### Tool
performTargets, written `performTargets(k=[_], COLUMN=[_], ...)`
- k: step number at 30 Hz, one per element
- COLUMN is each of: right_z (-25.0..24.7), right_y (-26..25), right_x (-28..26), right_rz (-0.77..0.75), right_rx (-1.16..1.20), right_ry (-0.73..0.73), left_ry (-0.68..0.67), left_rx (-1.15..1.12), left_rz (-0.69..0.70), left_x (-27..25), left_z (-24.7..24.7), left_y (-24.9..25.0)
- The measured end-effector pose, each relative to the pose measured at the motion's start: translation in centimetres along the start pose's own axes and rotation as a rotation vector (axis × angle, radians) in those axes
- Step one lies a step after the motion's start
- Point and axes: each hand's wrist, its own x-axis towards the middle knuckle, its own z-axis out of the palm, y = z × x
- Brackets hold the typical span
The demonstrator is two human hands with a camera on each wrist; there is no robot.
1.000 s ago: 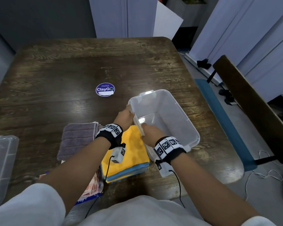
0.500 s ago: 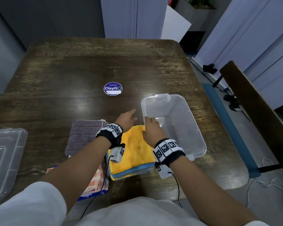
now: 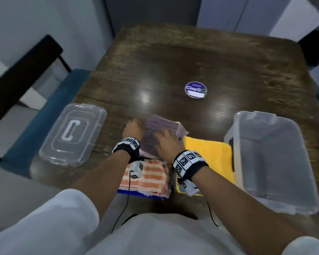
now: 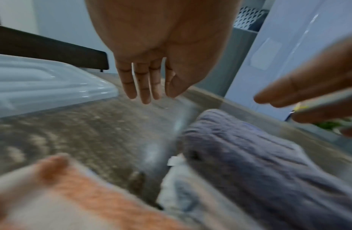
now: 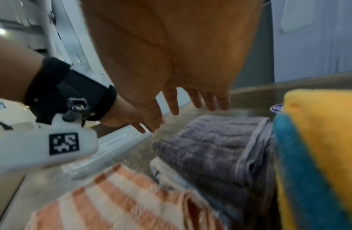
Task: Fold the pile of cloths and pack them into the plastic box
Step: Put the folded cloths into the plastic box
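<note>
Bottom centre of head view: folded orange-striped cloth (image 3: pixel 147 178), w/ yellow cloth (image 3: pixel 208 155) stacked on a teal cloth (image 5: pixel 301 179) just right of it. Behind them is a folded grey towel (image 3: pixel 153 129). Right hand (image 3: pixel 167 144) is over the towel, fingers straight & slightly spread — contact unclear. Left hand (image 3: pixel 133 128) at its left edge, fingers straight, close together, holding nothing. Clear plastic box (image 3: pixel 273 159) at frame right, just beside the yellow cloth; lid (image 3: pixel 72 133) at left. Round sticker (image 3: pixel 195 89) sits farther up the table (image 3: pixel 173 57).
</note>
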Motion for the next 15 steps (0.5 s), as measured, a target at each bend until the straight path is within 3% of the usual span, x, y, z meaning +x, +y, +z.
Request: performTargets(k=[7,11,15], right_z=[6.6,7.1,6.9], right_y=[-1.2,-0.7,-0.8], right_x=[2.5,2.8,3.1], right_rz=[0.159,0.147,0.161], right_rx=[-0.098,-0.092,-0.077], right_ry=[-0.304,-0.332,-0.348], left_ry=[-0.014,-0.003,0.079], left_rx=[0.265,0.33,0.31], left_rz=[-0.259,-0.356,-0.368], left_x=[2.9,4.8,6.1], left_z=[-0.8,-0.4,0.2], left_y=[-11.7,-15.5,-15.7])
